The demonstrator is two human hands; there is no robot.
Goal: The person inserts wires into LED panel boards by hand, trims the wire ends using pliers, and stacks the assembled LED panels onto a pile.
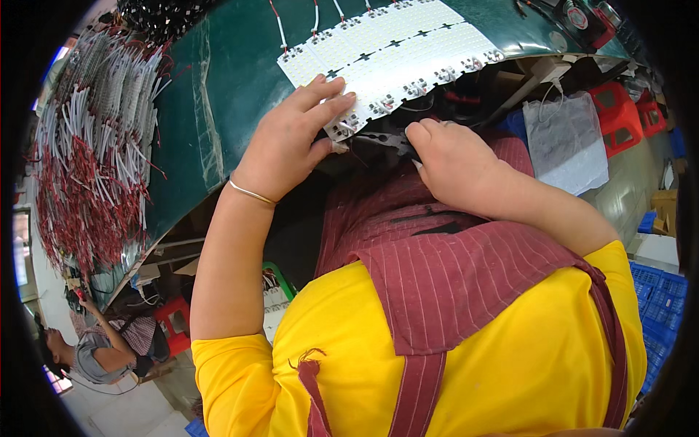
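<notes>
A white LED circuit board panel (408, 54) lies on the green tabletop, its near edge reaching over the table's edge. My left hand (287, 131) grips the panel's near left corner, with fingers on top and the thumb at the edge below. In my right hand (455, 160) is a pair of pliers (386, 140), its metal jaws pointing left at that same corner. The handles are mostly hidden by the fist. Whether the jaws touch the board I cannot tell. Small components and wire ends line the near edge; several white and red wires (316, 18) rise from the far edge.
A big heap of wired LED strips (98, 146) covers the table's left end. Dark tools (582, 18) lie at the far right. Red stools (615, 120), a clear plastic bag (568, 142) and blue crates (659, 298) stand right. Another person (109, 349) sits at lower left.
</notes>
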